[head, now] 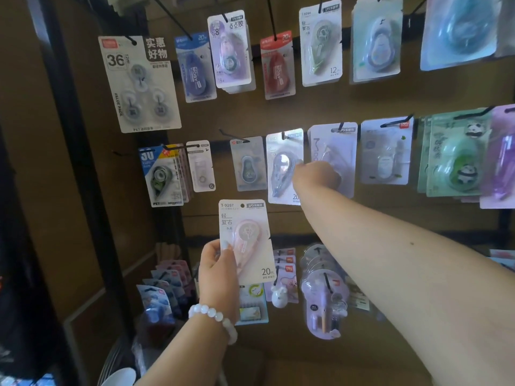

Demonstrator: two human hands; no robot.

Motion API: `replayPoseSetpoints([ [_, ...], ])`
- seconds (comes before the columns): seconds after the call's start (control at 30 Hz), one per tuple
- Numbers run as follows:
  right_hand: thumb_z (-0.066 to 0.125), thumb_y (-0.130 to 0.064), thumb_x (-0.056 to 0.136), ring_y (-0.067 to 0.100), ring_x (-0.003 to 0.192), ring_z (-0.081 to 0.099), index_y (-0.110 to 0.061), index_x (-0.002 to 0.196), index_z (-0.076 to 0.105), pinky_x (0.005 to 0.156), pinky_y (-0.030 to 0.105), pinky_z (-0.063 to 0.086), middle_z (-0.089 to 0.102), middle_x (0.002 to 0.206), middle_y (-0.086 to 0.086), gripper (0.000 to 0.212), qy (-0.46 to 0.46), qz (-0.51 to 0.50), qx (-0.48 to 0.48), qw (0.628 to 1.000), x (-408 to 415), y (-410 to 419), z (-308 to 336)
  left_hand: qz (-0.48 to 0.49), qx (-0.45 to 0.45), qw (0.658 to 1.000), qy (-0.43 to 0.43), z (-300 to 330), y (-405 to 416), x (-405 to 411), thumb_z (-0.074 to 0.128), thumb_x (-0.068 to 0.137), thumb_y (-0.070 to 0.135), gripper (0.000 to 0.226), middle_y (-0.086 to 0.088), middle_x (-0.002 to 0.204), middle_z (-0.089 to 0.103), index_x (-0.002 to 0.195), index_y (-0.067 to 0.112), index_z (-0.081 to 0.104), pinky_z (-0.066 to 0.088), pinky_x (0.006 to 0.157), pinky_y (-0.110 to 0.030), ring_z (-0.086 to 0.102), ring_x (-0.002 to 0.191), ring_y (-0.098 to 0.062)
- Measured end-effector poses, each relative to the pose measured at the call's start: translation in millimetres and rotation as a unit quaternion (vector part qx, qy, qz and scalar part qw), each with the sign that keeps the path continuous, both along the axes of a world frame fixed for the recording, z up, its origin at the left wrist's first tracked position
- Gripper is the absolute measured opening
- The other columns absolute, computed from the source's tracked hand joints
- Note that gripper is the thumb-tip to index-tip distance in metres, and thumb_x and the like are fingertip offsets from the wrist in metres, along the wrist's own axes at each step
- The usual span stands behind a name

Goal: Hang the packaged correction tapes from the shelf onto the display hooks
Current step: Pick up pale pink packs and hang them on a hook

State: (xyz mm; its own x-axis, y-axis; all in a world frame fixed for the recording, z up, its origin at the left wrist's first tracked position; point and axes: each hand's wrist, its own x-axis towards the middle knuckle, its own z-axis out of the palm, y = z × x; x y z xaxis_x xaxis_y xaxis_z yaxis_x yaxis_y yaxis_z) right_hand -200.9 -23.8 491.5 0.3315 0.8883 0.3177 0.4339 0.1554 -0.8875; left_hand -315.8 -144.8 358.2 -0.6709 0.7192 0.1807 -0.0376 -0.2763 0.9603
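My left hand (216,270) grips a pink packaged correction tape (246,240) by its lower left edge and holds it upright below the middle row of hooks. My right hand (316,176) reaches up to that row and pinches the right edge of a grey-blue packaged tape (282,168) that hangs on a hook. An empty black hook (225,134) sticks out just left of it. The fingertips of my right hand are hidden behind the hand.
Three rows of packaged tapes hang on black hooks across a brown board: a grey value pack (138,84) upper left, a panda pack (457,160) at right, more packs (324,299) below. A dark metal upright (83,151) stands at left.
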Motion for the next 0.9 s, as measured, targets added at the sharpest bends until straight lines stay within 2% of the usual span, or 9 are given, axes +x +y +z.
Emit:
replayPoseSetpoints([
  [0.1,0.040,-0.037,0.099,0.027,0.102,0.061,0.001,0.118,0.056,0.074,0.030,0.047,0.057,0.110,0.013,0.045,-0.012,0.043,-0.015,0.999,0,-7,-10,0.004,0.007,1.000,0.008,8,-2,3,0.049,0.102,0.026,0.012,-0.002,0.099,0.069,0.109,0.021,0.057,0.050,0.043,-0.021,0.073,0.084,-0.023],
  [0.13,0.041,-0.038,0.099,0.027,0.096,0.062,0.001,0.115,0.057,0.073,0.032,0.049,0.058,0.104,0.013,0.045,-0.011,0.059,-0.014,0.998,1,-11,-15,0.004,0.006,1.000,0.009,9,-3,5,0.048,0.102,0.025,0.012,-0.002,0.099,0.069,0.108,0.020,0.057,0.047,0.041,-0.020,0.073,0.084,-0.023],
  [0.2,0.042,-0.040,0.098,0.024,0.074,0.059,-0.001,0.098,0.060,0.058,0.027,0.045,0.060,0.091,0.011,0.044,-0.023,0.096,-0.005,0.995,5,-22,-28,0.003,0.007,1.000,0.008,12,-4,8,0.048,0.101,0.023,0.010,-0.002,0.098,0.069,0.104,0.020,0.057,0.046,0.040,-0.020,0.073,0.085,-0.024],
  [0.27,0.042,-0.042,0.097,0.022,0.063,0.050,-0.006,0.080,0.055,0.048,0.023,0.032,0.055,0.078,0.007,0.042,-0.042,0.131,-0.001,0.990,9,-34,-44,-0.001,0.008,1.000,0.008,14,-4,11,0.049,0.101,0.024,0.009,-0.002,0.096,0.068,0.100,0.019,0.056,0.048,0.043,-0.022,0.072,0.084,-0.024],
  [0.37,0.047,-0.045,0.093,0.027,0.062,0.055,-0.011,0.065,0.046,0.059,0.034,0.048,0.050,0.064,0.005,0.045,0.006,0.208,0.001,0.978,13,-52,-65,-0.018,0.016,1.000,-0.003,16,-5,15,0.049,0.101,0.025,0.012,-0.005,0.093,0.066,0.093,0.017,0.055,0.059,0.059,-0.037,0.070,0.080,-0.024],
  [0.43,0.051,-0.046,0.091,0.022,0.064,0.053,-0.013,0.070,0.051,0.062,0.034,0.045,0.053,0.066,0.003,0.039,0.023,0.252,-0.001,0.967,17,-69,-72,-0.032,0.021,0.999,-0.014,18,-6,19,0.049,0.101,0.025,0.017,-0.008,0.090,0.065,0.088,0.016,0.053,0.059,0.072,-0.046,0.068,0.077,-0.026],
  [0.6,0.051,-0.026,0.095,0.013,0.052,0.028,-0.017,0.058,0.037,0.054,0.030,0.021,0.029,0.052,-0.004,0.041,0.040,0.291,0.057,0.954,33,-95,-79,-0.050,0.035,0.998,-0.021,25,-10,28,0.048,0.101,0.025,0.025,-0.007,0.080,0.058,0.078,0.015,0.051,0.051,0.070,-0.044,0.058,0.066,-0.022],
  [0.77,0.053,-0.024,0.094,0.015,0.059,0.031,0.005,0.077,0.056,0.057,0.029,0.024,0.035,0.058,0.001,0.034,0.055,0.274,0.099,0.955,43,-102,-71,-0.059,0.053,0.997,-0.004,34,-16,36,0.049,0.101,0.027,0.031,-0.003,0.074,0.056,0.071,0.019,0.053,0.049,0.069,-0.041,0.054,0.068,-0.021],
  [0.9,0.053,-0.023,0.095,0.014,0.057,0.031,0.008,0.081,0.056,0.052,0.027,0.025,0.035,0.058,0.003,0.034,0.084,0.260,0.121,0.954,49,-104,-62,-0.057,0.063,0.996,0.013,35,-21,41,0.049,0.101,0.030,0.040,0.002,0.063,0.053,0.062,0.019,0.050,0.046,0.067,-0.039,0.049,0.065,-0.022],
])
